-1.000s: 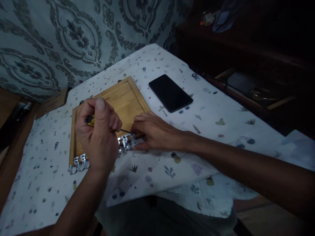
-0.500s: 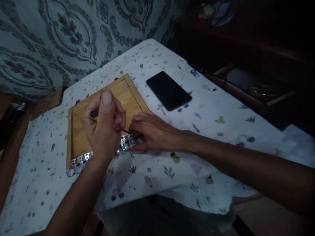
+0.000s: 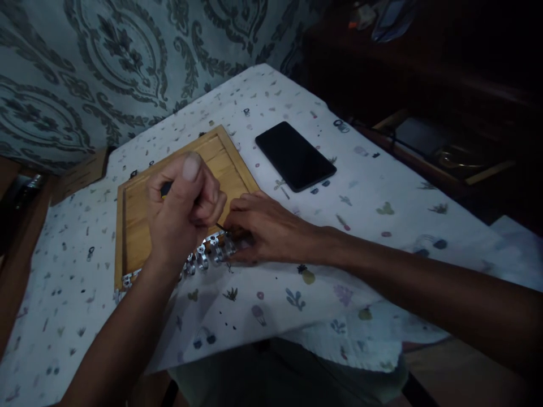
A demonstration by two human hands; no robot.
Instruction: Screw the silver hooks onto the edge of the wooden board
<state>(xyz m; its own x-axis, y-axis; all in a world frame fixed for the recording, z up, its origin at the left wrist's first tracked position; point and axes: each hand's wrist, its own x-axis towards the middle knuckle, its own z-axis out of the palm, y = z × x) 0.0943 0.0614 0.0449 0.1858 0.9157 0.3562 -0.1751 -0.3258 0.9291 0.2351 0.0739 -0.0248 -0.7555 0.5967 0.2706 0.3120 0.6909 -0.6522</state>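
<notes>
My left hand [image 3: 184, 206] is closed in a fist around a screwdriver [image 3: 166, 188]. A bit of its dark and yellow handle shows at the back of the fist, and its thin shaft slants down toward my right fingertips. Beneath lies a framed wooden board [image 3: 138, 226], its near edge lined with a row of shiny metal hooks or clips [image 3: 202, 257]. My right hand [image 3: 271, 229] grips the board's near right corner, fingers on top and thumb along the near side. The shaft's tip meets the hook row there; what exactly it touches is hidden by my fingers.
A black phone [image 3: 294, 155] lies face up to the right of the board. The table has a white printed cloth [image 3: 271, 305] over it. A flat brown cardboard piece [image 3: 80, 175] sits at the left edge, by the patterned wall covering [image 3: 123, 51]. Dark furniture stands at the right.
My left fist has shifted slightly right, hiding more of the handle and baring more hooks at the middle. My right hand keeps its hold at the corner. The whole view has moved a little.
</notes>
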